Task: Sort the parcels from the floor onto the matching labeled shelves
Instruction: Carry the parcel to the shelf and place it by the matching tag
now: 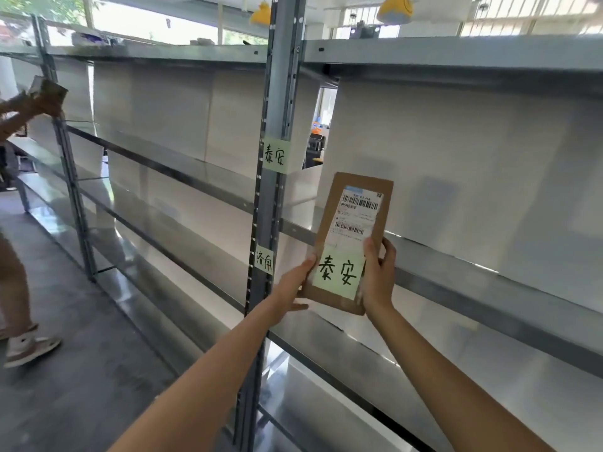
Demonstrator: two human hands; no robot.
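Note:
I hold a flat brown cardboard parcel (329, 223) upright in front of the metal shelving. It carries a white barcode slip and a pale green sticker with two handwritten characters. My left hand (292, 290) grips its lower left edge and my right hand (378, 272) grips its lower right edge. On the grey shelf post (277, 102) to the left sit two green shelf labels: the upper label (274, 154) shows the same characters as the parcel's sticker, the lower label (264, 261) shows different ones.
Bare metal shelves (456, 275) run at several levels left and right of the post. Another person (19, 340) stands at the far left, lifting a brown parcel (49, 93) towards the shelving. Dark grey floor (81, 386) lies at the lower left.

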